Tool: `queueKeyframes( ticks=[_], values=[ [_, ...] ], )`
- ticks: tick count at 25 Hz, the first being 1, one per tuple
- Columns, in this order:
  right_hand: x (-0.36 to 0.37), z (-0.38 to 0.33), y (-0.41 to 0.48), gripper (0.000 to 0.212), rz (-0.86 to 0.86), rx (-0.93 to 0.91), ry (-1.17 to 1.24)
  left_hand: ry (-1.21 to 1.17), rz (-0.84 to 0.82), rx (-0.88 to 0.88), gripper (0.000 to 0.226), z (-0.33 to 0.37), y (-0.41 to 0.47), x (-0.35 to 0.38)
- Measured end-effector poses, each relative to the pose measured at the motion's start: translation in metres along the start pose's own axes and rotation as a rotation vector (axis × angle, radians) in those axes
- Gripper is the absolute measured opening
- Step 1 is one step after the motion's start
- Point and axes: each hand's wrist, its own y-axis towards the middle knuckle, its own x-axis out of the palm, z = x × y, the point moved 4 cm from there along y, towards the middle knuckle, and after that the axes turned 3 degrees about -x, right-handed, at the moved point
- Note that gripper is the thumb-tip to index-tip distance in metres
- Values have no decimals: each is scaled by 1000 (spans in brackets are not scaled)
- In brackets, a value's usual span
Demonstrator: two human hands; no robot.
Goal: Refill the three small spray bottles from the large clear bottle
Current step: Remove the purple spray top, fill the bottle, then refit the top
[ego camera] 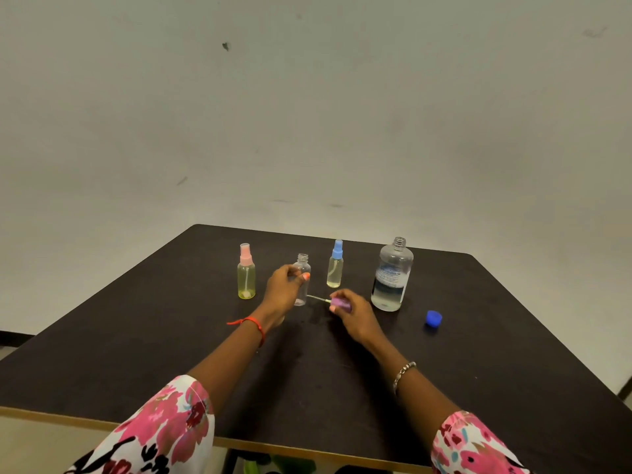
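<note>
On the dark worktop (496, 354) we see the left grip (285, 290) curled round an uncapped small bottle (303, 262) that stands upright, while the right grip (357, 318) pinches a purple spray head (341, 303) just beside it, dip tube pointing left. The pink-topped spray bottle (246, 275) stands to the left; the blue-topped spray bottle (336, 266) and the large clear bottle (391, 278) stand to the right, the latter open and partly full, with a blue cap (433, 318) lying near it.

Scuffed, off-white wall (342, 114) across upper frame; dark table (496, 354) with pale wood edge below.
</note>
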Motion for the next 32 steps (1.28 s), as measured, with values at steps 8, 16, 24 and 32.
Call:
queueKeyframes(
  ticks=[8,16,24,32],
  values=[
    [15,14,-4,29,-93,-18,-213,-34,-68,5,21,9,-9,8],
    [12,9,-5,38,-98,-82,-227,-30,-75,0,19,6,-7,8],
    [-8,-6,-12,31,135,-94,-47,-27,-84,4,28,5,-7,11],
    [-93,-24,3,83,800,14,-69,-61,-121,33,36,14,-5,21]
  ],
)
